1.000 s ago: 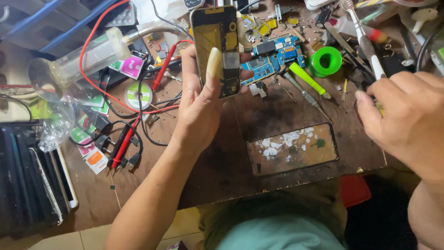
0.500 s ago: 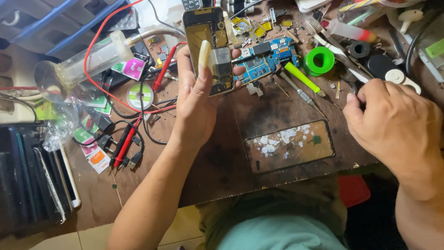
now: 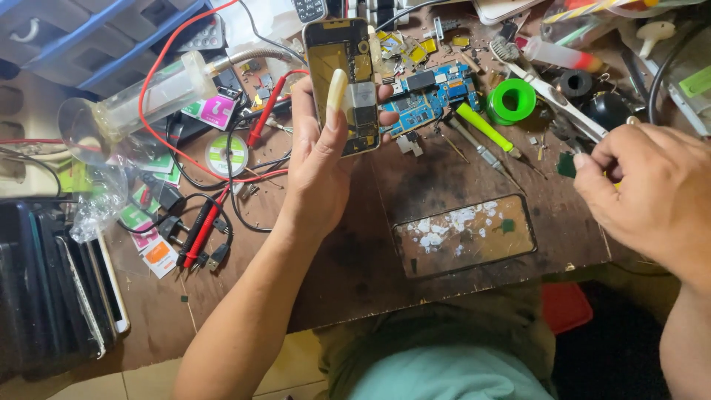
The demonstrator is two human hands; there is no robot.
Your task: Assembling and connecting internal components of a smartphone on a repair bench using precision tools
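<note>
The left hand point(image 3: 320, 159) has its grip wrapped round an opened phone point(image 3: 344, 81), thumb laid up its middle and fingertips showing at its right edge, so the phone is held upright above the far part of the wooden desk point(image 3: 348, 259), its bare yellow-lined inside facing the camera. The right hand point(image 3: 655, 189) hovers at the right edge of the desk with its grip pinched on something small; what it is cannot be made out. Just right of the phone lies a blue circuit board point(image 3: 426, 96), then a green tape roll point(image 3: 511, 100) and a yellow-green handled tool point(image 3: 485, 126). A cracked glass panel point(image 3: 465, 233) lies flat nearer the person, and red test leads point(image 3: 207, 230) lie at the left.
</note>
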